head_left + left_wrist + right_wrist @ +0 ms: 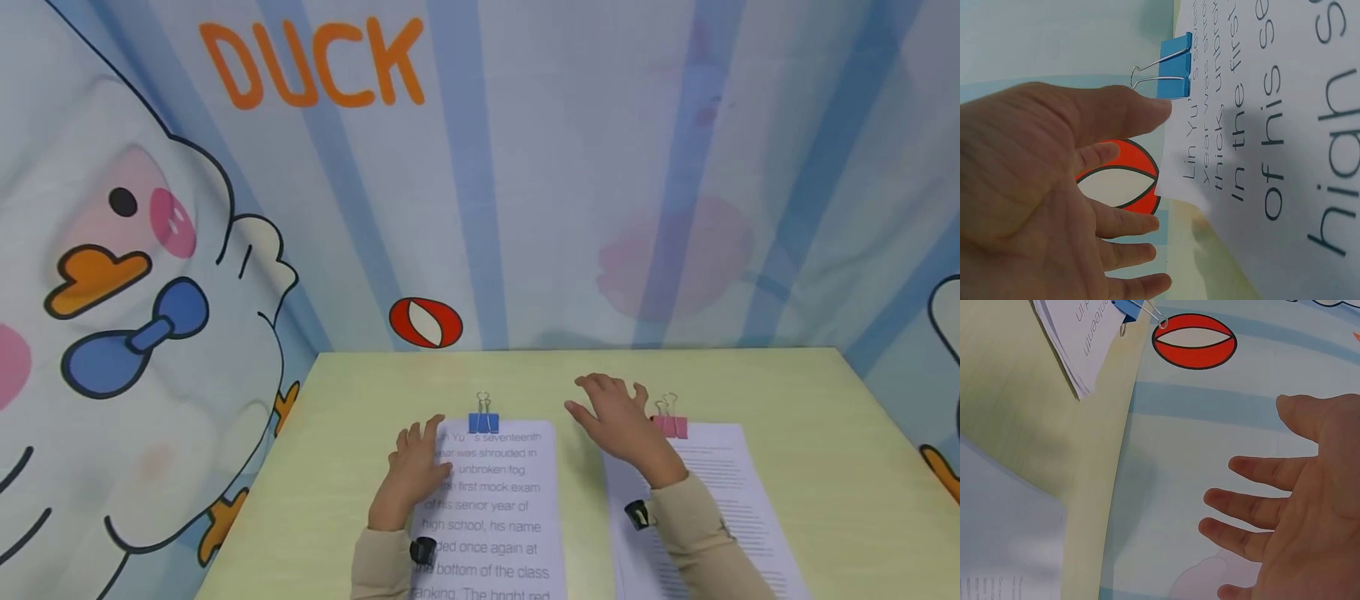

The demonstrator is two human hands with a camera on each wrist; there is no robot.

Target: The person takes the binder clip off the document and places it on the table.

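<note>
Two clipped stacks lie on the pale yellow table (825, 417), side by side, long axes running away from the person, the right one slanting a little. Left: large-print stack (487, 500) with a blue binder clip (483, 423) at the middle of its far edge, wire handles pointing toward the printed backdrop (555, 208). Right: small-print stack (723, 492), pink binder clip (670, 427) on its far edge, nearer the left corner, handles also pointing away. Left hand (411, 471) at the far left corner of the large-print stack, fingers apart, thumb over the page; nothing gripped. Whether the thumb touches paper, cannot tell. Blue clip lies to the right of these fingertips, near; in the left wrist view the thumb tip overlaps its lower edge, though contact is not certain. Right hand (618, 423) above the far left corner of the small-print stack, fingers spread, holding nothing; palm bare in the right wrist view. Pink clip just to its right, on the little-finger side; blue clip well off to its left. So each clip has its own nearer hand: left for blue, right for pink, with the gap between the stacks separating them.
</note>
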